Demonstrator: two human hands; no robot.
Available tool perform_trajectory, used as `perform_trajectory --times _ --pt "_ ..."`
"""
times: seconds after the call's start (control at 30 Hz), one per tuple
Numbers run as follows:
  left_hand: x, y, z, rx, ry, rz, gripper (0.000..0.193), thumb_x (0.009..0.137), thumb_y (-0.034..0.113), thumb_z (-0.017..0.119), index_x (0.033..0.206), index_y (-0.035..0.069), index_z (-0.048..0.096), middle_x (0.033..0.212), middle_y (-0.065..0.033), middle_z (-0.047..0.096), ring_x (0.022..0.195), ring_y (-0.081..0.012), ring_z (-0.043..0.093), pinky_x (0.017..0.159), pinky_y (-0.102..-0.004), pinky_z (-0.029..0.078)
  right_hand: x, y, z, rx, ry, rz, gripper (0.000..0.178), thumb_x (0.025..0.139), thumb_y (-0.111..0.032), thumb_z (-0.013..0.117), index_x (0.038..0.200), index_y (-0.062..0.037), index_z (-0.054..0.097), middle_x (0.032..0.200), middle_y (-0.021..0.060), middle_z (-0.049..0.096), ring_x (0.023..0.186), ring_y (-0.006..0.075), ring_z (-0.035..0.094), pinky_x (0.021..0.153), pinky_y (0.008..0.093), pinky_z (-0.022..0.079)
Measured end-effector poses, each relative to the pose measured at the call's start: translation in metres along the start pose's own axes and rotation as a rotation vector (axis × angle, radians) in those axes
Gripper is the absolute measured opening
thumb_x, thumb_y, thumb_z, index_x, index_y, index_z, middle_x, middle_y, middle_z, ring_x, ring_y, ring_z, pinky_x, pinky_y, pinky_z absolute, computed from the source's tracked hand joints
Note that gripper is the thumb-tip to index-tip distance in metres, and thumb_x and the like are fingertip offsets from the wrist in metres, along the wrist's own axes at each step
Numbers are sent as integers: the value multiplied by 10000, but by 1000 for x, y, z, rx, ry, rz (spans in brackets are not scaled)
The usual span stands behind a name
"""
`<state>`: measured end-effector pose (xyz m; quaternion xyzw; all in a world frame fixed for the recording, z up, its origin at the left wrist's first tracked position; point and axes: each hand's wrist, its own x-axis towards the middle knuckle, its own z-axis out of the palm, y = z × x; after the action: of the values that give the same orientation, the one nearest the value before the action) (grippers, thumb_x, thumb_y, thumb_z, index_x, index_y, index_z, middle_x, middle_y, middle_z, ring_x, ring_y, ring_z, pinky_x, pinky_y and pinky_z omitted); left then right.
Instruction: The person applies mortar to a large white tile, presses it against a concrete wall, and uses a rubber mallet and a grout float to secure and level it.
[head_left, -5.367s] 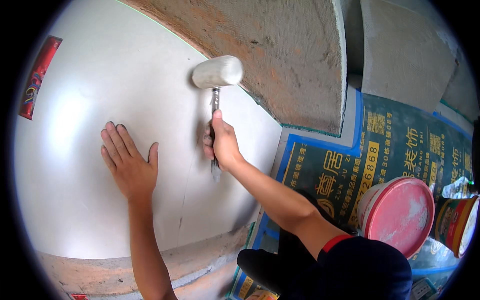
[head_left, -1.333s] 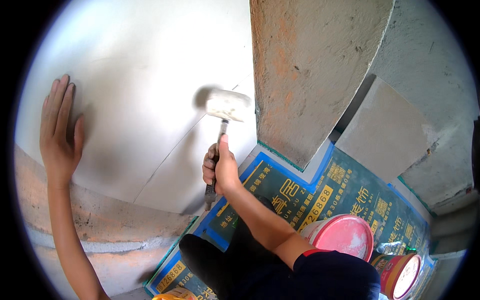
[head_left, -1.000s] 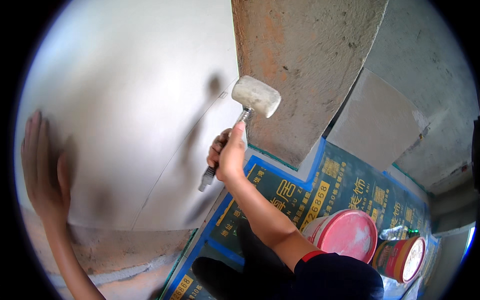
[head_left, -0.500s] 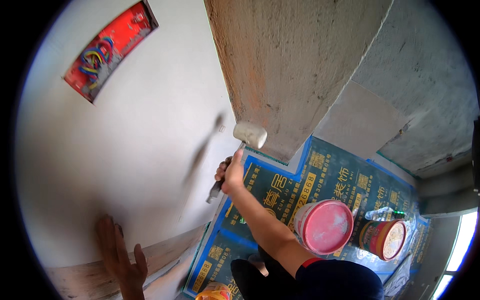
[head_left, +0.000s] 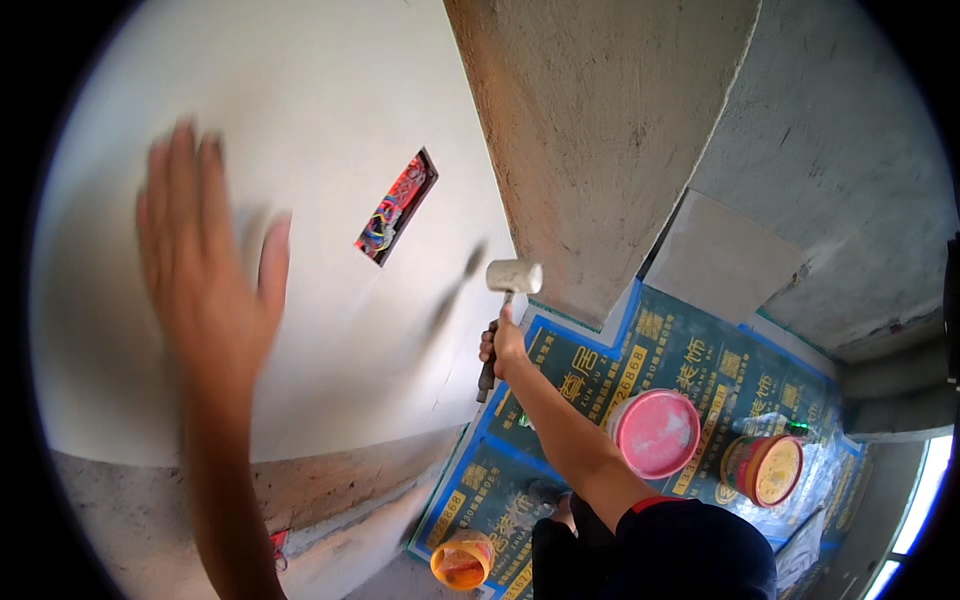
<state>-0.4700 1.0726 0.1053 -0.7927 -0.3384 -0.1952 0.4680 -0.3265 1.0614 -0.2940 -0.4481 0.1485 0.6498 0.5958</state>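
the right hand (head_left: 507, 347) is wrapped tightly around the dark handle of a mallet (head_left: 515, 276), thumb lying along it toward the head. the left hand (head_left: 213, 275) is flat and bare, back to the viewer, thumb held apart from the fingers; it lies in front of the white panel (head_left: 330, 370), and i cannot tell whether the palm touches it. the mallet stands upright near the panel's right edge, its pale head apart from its shadow on the panel to the left. between left hand and mallet, a slanted cut-out (head_left: 397, 208) in the panel shows red casing and coloured wires.

right of the panel rises a rough bare wall (head_left: 600, 140), and farther right a grey slab (head_left: 722, 252) leans at a slant. on the right, green floor covering (head_left: 685, 325) with yellow print is edged in blue tape (head_left: 628, 318). on it stand a bucket with a pink-red lid (head_left: 658, 433) and, just right, a bucket with a yellow top (head_left: 777, 470). an orange bucket (head_left: 462, 562) stands at the near edge, left of the person's dark-clad legs.
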Motion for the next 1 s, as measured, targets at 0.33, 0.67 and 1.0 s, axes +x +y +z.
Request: perform_trajectory --times 0.33,0.67,1.0 --pt "62 -10 27 372 -163 -89 709 921 448 511 1427 2 294 1522 -119 239 1411 -263 223 1127 -407 240 -65 -52 105 143 -152 -210 554 942 -604 347 660 -127 348 503 7 337 357 139 318 331 299 297" --pt "59 -17 24 349 -194 -86 748 910 438 536 1421 -38 268 1515 -181 222 1407 -322 210 1118 -443 246 -72 -72 95 89 -231 -160 548 928 -633 346 670 -150 334 527 -12 316 390 142 301 371 296 269" --pt "53 -23 25 317 -198 -99 801 909 429 509 1427 -88 181 1520 -244 147 1415 -385 144 1134 -481 183 -101 -122 93 -232 -451 -346 555 928 -621 373 658 -136 349 505 -28 316 350 78 268 319 256 223"
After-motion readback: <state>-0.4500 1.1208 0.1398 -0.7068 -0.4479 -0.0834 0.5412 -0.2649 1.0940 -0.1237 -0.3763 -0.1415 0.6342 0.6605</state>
